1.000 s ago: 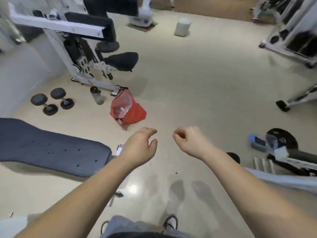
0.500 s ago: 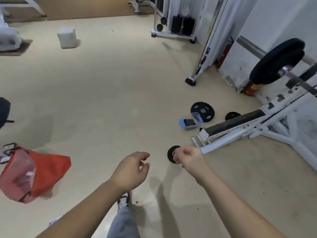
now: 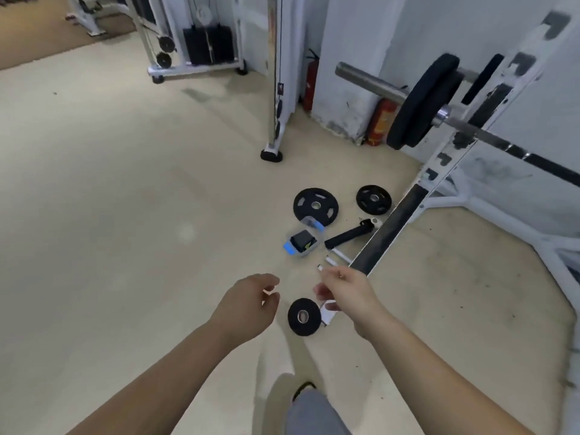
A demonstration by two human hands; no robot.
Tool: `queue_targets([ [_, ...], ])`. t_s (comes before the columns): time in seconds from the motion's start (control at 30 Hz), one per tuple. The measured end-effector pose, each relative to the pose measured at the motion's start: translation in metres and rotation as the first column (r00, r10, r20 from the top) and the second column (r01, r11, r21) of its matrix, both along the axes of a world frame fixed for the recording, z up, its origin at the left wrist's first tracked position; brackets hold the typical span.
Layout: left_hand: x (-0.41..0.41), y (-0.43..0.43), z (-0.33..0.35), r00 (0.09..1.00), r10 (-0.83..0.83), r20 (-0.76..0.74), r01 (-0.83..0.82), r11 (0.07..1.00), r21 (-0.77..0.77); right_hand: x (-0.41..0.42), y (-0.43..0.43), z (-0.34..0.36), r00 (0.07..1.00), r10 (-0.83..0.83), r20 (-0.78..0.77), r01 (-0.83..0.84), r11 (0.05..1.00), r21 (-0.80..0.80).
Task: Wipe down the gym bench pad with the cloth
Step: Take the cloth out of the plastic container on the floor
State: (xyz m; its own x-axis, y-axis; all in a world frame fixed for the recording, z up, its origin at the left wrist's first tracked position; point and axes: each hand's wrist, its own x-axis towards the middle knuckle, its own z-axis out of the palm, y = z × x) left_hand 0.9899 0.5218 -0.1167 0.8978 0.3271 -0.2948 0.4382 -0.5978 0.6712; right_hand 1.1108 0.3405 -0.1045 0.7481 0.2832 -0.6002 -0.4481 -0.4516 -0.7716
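Left hand: the left hand (image 3: 248, 304) hangs over the floor (image 3: 125, 189), fingers loosely curled, nothing in it.
Right hand: the right hand (image 3: 350, 293) is just beside the left, fingers half bent and blurred; it appears empty, though the blur leaves this uncertain.
Bench: the bench (image 3: 389, 229) stands right of centre, its dark pad a narrow strip running from near the right hand up toward the rack (image 3: 489, 98). Neither hand touches it.
Cloth: no cloth can be made out in either hand or on the pad.
Barbell: a barbell (image 3: 373, 81) rests across the rack, with a black plate (image 3: 422, 103) on its near sleeve.
Floor items: two plates lie flat left of the bench, a large one (image 3: 315, 206) and a smaller one (image 3: 373, 200). A third small plate (image 3: 303, 317) lies between the two hands, lower in view. A clear box (image 3: 303, 241) with blue clips sits just below the large plate. A short black bar (image 3: 348, 235) lies between the box and the bench.
Wall side: two red extinguishers (image 3: 381, 122) stand at the foot of the wall.
Background: a cable machine (image 3: 194, 42) stands at the far end.
Person: a grey trouser leg (image 3: 314, 414) and a shoe tip show at the bottom edge.
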Motion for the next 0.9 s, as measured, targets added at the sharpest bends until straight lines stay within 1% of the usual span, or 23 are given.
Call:
queue_targets([
  [0.13,0.094,0.021,-0.011,0.993,-0.117,-0.015,0.117,0.993,-0.024,0.072,0.016,-0.019,0.994,-0.101,-0.032,0.101,0.995,-0.022],
  [0.3,0.2,0.049,-0.018,0.989,-0.137,-0.053,0.134,0.989,-0.058,0.173,0.038,-0.047,0.987,-0.147,-0.068,0.145,0.989,-0.037],
  [0.37,0.235,0.061,-0.017,0.986,-0.151,-0.069,0.145,0.986,-0.079,0.208,0.049,-0.047,0.984,-0.16,-0.073,0.157,0.986,-0.056],
  [0.53,0.327,0.101,-0.025,0.955,-0.271,-0.123,0.258,0.96,-0.112,0.276,0.075,-0.051,0.962,-0.256,-0.098,0.252,0.967,-0.048],
  [0.7,0.434,0.135,-0.07,0.883,-0.416,-0.218,0.396,0.909,-0.13,0.342,0.112,-0.085,0.899,-0.42,-0.123,0.418,0.907,-0.045],
  [0.9,0.52,0.17,-0.129,0.719,-0.641,-0.269,0.628,0.764,-0.146,0.399,0.148,-0.143,0.759,-0.63,-0.164,0.625,0.776,-0.085],
])
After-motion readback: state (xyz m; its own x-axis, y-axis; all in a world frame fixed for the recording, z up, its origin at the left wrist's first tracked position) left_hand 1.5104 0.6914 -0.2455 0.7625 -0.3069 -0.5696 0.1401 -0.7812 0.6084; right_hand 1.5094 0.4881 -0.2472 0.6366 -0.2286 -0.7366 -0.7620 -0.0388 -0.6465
